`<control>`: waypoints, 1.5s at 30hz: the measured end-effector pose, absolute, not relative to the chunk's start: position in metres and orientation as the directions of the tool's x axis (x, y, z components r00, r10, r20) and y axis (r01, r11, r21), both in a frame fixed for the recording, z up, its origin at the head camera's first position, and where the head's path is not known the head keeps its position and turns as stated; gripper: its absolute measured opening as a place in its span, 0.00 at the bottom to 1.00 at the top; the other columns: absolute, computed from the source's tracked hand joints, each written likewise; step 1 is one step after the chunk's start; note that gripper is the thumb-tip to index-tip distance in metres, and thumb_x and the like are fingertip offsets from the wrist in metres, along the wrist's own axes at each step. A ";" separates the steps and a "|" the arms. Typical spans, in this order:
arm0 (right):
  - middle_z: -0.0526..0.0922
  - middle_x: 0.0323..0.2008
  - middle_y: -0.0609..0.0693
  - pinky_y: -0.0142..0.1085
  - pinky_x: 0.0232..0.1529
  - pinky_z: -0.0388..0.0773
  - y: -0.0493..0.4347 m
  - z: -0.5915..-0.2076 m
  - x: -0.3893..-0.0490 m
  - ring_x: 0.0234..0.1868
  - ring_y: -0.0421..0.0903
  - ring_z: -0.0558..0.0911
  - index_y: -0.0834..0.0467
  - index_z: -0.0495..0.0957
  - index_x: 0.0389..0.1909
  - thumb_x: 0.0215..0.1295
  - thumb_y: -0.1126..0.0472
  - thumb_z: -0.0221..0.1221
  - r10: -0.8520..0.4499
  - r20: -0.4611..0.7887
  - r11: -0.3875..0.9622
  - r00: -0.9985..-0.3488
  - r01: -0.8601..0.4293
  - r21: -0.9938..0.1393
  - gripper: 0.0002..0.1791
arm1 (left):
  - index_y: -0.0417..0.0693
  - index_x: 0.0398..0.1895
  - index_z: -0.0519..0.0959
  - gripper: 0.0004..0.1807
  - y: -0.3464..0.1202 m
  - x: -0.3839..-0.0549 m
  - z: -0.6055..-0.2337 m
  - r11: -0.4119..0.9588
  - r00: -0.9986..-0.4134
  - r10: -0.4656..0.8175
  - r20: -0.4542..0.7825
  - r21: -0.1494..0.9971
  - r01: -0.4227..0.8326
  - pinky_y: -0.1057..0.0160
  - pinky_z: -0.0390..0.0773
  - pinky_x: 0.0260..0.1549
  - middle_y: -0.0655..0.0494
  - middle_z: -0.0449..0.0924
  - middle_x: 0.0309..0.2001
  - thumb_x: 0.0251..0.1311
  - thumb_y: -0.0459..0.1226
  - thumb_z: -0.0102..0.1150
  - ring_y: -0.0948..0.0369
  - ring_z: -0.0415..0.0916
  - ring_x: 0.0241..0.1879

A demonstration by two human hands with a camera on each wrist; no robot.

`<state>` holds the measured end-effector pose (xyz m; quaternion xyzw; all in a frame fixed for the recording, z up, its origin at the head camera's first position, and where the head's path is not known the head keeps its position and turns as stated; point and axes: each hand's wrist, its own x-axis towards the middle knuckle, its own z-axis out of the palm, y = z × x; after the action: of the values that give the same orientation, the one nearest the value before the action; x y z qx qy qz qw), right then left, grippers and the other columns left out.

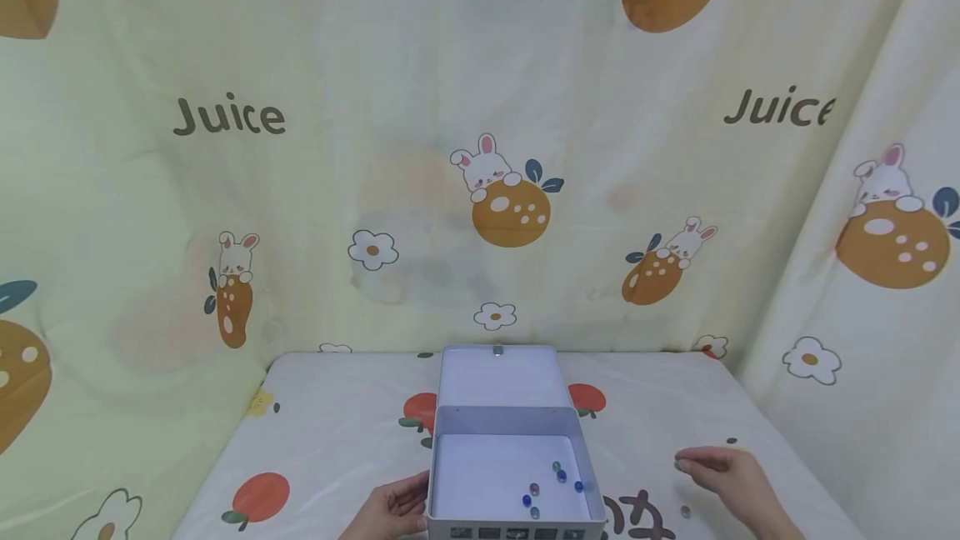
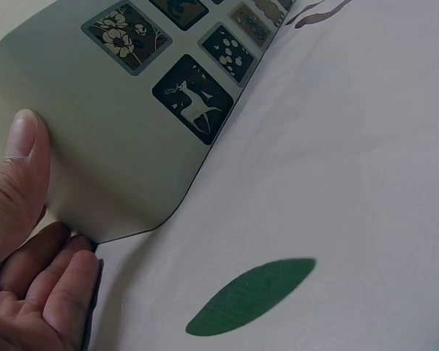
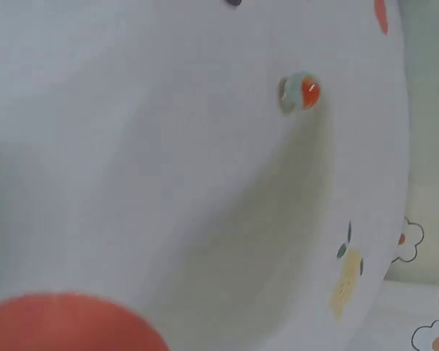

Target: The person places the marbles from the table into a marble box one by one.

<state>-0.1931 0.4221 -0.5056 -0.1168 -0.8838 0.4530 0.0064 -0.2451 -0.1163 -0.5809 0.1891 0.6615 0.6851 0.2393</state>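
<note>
A white lidded box [image 1: 431, 490] stands at the front middle of the cloth with its lid [image 1: 502, 377] thrown back. Inside lie several glass marbles [image 1: 534, 489], blue, greenish and reddish, mostly in the right half. My left hand [image 1: 390, 511] grips the box's front left corner; in the left wrist view its thumb [image 2: 25, 139] presses the picture-printed front face. To the right of the box, above the cloth, my right hand [image 1: 727, 482] pinches a small greenish marble [image 1: 678, 465] at its fingertips. Below it, a clear marble with an orange swirl [image 3: 300, 91] lies on the cloth.
The table is spread with a white fruit-print cloth [image 1: 345, 407]. A hanging curtain [image 1: 315, 190] with rabbits and "Juice" lettering closes off the back and both sides. A metal clasp [image 1: 498, 350] sits at the lid's far edge.
</note>
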 end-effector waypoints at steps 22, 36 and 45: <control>0.89 0.50 0.56 0.38 0.53 0.89 0.276 -0.471 -0.244 0.48 0.41 0.87 0.68 0.83 0.53 0.68 0.58 0.67 -0.063 -0.006 0.302 -0.998 -0.013 -0.953 0.20 | 0.23 0.72 0.61 0.42 -0.114 -0.247 -0.583 0.002 -0.821 0.568 -0.056 0.998 -0.066 0.61 0.79 0.66 0.26 0.64 0.71 0.61 0.33 0.71 0.39 0.65 0.73; 0.89 0.51 0.57 0.38 0.54 0.89 0.280 -0.471 -0.238 0.49 0.41 0.88 0.68 0.83 0.55 0.67 0.56 0.68 -0.042 -0.019 0.301 -0.999 0.005 -0.954 0.23 | 0.23 0.73 0.61 0.42 -0.112 -0.246 -0.585 -0.004 -0.818 0.571 -0.066 0.996 -0.084 0.60 0.78 0.66 0.26 0.64 0.72 0.60 0.32 0.71 0.39 0.65 0.73; 0.88 0.53 0.58 0.44 0.54 0.89 0.332 -0.485 -0.220 0.52 0.48 0.88 0.64 0.83 0.57 0.66 0.55 0.68 0.095 -0.078 0.378 -0.992 0.109 -0.920 0.23 | 0.25 0.73 0.60 0.43 -0.114 -0.244 -0.582 0.017 -0.826 0.556 -0.092 0.995 -0.099 0.63 0.79 0.65 0.27 0.63 0.73 0.61 0.34 0.71 0.39 0.64 0.74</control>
<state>-0.2203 0.3323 -0.4848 -0.0612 -0.8300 0.5544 -0.0063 -0.2443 -0.1138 -0.5824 0.1701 0.6711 0.6802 0.2407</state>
